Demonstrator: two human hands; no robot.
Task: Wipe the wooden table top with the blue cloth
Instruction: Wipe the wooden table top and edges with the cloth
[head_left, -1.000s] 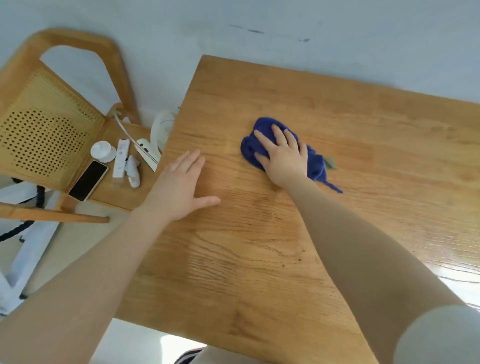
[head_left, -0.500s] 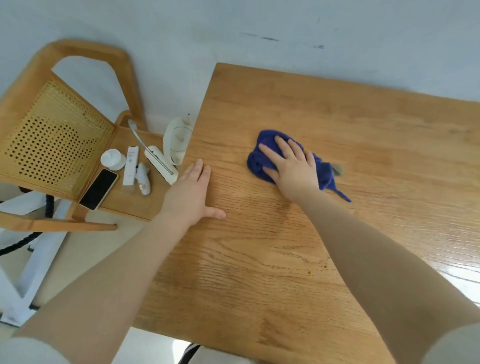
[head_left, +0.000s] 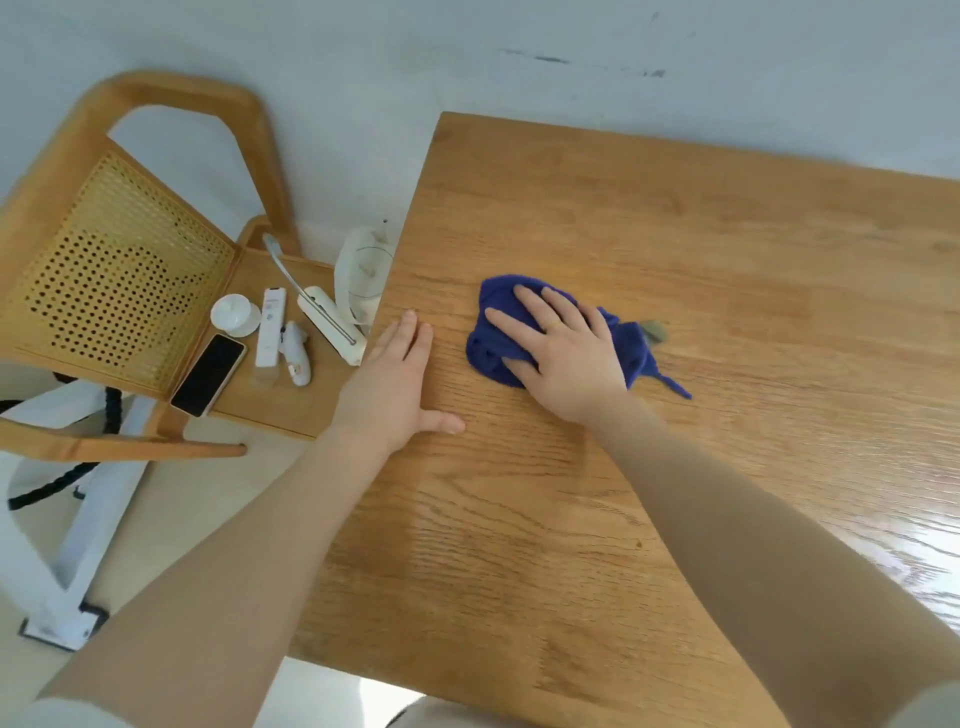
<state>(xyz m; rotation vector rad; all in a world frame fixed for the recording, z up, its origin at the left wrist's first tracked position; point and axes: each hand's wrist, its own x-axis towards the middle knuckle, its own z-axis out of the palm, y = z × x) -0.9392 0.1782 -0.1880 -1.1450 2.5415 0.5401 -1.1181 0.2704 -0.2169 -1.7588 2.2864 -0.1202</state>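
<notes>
Crumpled dark-blue soft cloth (head_left: 558, 332) lies left-centre on the pale oak bench (head_left: 727, 270). Right hand (head_left: 566, 353) presses it, grip flat. Left hand (head_left: 397, 376) flat, holding nothing (bracing). Light, limp, bunches easily; best palmed mid-wad.

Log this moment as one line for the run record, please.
step: wiping | right hand: flat on blue cloth | left hand: flat on table edge | phone: on chair

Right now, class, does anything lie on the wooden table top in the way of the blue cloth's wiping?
Nearly nothing: the right hand presses the blue cloth flat on the table top. Only the left hand, resting near the table's left edge, lies on the wood.
</notes>
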